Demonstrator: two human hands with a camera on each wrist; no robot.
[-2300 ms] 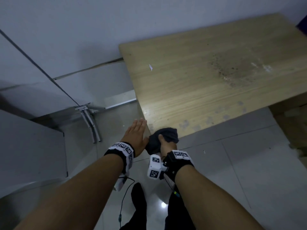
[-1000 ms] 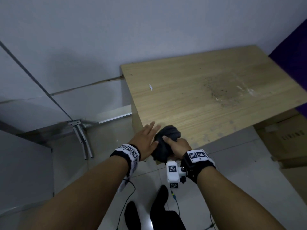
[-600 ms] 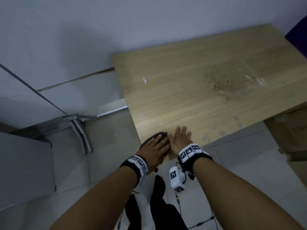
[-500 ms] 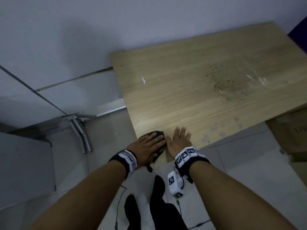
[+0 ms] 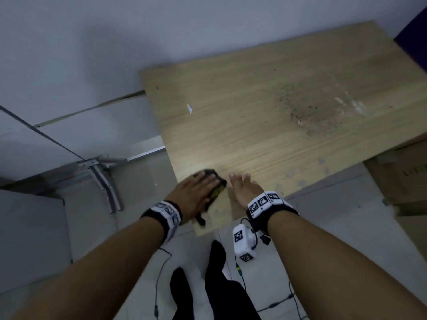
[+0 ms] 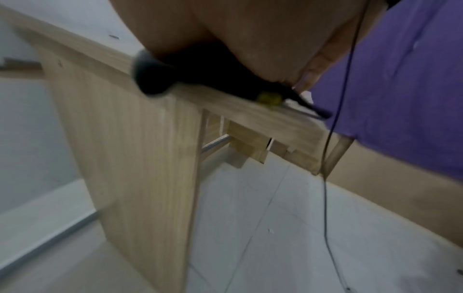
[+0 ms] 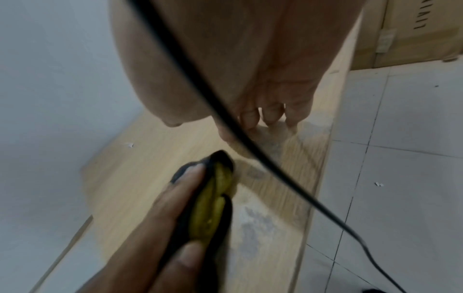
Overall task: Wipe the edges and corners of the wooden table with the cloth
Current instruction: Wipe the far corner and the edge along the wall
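**Inspector:** Head view first, please. State of both hands and location of the cloth.

**Operator:** I see my left hand [image 5: 196, 192] lying flat, fingers straight, pressing the dark cloth [image 5: 216, 182] onto the near left corner of the wooden surface [image 5: 254, 116]. My right hand [image 5: 243, 188] rests just beside the cloth, fingers spread and relaxed on the wood, holding nothing. A stained patch [image 5: 309, 112] sits well apart, further along the top.

**Inspector:** Left wrist view?

**Operator:** Blurred. The cloth is trapped between my palm and the top, with one dark fold hanging over the corner edge. I cannot make out my fingers there.

**Inspector:** Right wrist view?

**Operator:** The cloth shows a yellow face between dark folds, under straight left fingers [image 7: 180, 190]. The right fingers touch the wood beyond it. A black cable [image 7: 225, 119] crosses the picture.

**Inspector:** Handling assessment?

**Operator:** My judgement: soft, light, limp, liable to bunch or slide off the corner. I would keep a flat palm over its middle and let a fold wrap the edge while wiping.
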